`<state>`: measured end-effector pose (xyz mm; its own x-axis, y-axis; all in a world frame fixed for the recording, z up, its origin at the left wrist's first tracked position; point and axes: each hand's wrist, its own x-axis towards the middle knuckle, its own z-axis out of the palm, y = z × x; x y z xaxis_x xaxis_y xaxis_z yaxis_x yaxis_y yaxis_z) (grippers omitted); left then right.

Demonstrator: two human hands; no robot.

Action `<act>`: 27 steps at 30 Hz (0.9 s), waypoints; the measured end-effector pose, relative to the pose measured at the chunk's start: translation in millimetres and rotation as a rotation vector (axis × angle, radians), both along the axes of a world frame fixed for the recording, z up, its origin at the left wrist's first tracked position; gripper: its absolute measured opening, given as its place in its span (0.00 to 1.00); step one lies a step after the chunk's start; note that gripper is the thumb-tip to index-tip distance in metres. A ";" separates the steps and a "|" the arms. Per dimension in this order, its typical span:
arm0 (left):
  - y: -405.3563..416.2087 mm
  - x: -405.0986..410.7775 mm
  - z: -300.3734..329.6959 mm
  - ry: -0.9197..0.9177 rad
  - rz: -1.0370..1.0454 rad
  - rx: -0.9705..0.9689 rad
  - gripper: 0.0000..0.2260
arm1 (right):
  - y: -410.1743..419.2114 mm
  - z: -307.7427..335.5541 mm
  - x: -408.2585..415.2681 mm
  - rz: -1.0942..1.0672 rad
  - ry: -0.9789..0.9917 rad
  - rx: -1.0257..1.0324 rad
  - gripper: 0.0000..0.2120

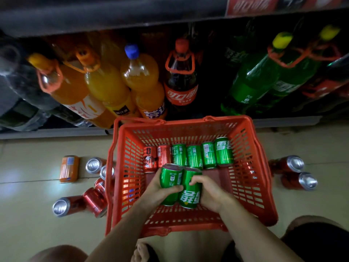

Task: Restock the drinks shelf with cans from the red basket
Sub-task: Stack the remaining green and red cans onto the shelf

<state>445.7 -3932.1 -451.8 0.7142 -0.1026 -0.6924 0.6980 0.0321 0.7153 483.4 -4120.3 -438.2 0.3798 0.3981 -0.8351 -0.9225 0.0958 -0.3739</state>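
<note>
Head view: we've got left hand (160,188) & right hand (205,191) each wrapped mid-body round a green can (171,181) over the red basket (251,167); rigid, smooth, prob. full/heavy-ish, so grip round the sides.

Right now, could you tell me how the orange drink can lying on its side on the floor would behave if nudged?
The orange drink can lies on its round side on smooth floor, so it would probably roll. Its metal wall likely feels stiff and slippery.
</note>
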 end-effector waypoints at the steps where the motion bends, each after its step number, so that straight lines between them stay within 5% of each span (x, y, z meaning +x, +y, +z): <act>1: 0.5 1.0 17.8 -0.035 0.015 0.015 0.31 | 1.5 18.6 0.2 -0.012 -0.044 0.009 0.22; 7: 8.8 32.6 196.4 -0.292 0.063 0.093 0.35 | 11.8 185.0 32.1 -0.103 -0.334 0.022 0.29; 20: 4.5 84.8 764.5 -0.876 -0.009 0.230 0.34 | -1.2 740.4 74.0 -0.170 -0.852 0.107 0.34; 27: 7.1 89.0 993.9 -1.129 -0.009 0.164 0.31 | 3.1 972.1 74.5 -0.170 -1.135 0.177 0.35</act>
